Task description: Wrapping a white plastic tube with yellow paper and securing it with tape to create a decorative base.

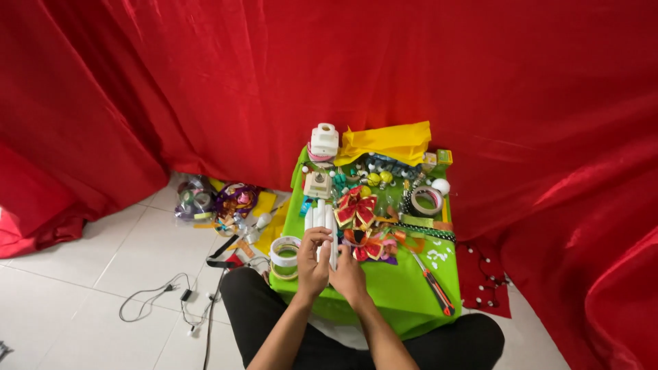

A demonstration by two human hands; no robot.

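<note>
— Lower centre of frame, near edge of the green bench [397, 291]: both hands are on the bundle of white tubes [322, 218]. Which step, by your reading?

— Gathering or squaring up the bundle, I judge. The left hand [312, 266] has its grip closed round the lower ends, thumb across the front. The right hand [349, 275] touches the same ends from the right of frame; I cannot tell whether its grip is closed, as the fingers are hidden behind the tubes.

— Where do the tubes sit?

— Upright in the picture, running from the hands toward the bench's middle, lying on or just above the green surface.

— What does any further handling call for?

— Judgement only: keeping the ends level and the hold firm, since loose tubes would roll apart. The red and gold bows sit just beside them, so little room on that side.

— Counts?

— White tubes: three or four, too small to tell exactly. Bows: two, one [356, 209] above the other [370, 247]. Tape rolls: two, one [284, 257] touching the left hand's side, one [426, 200] right of centre. Utility knife [436, 286]: one, lower right of bench. Yellow paper [387, 140]: one crumpled sheet at the far edge. Hands: two, no one else in view
</note>
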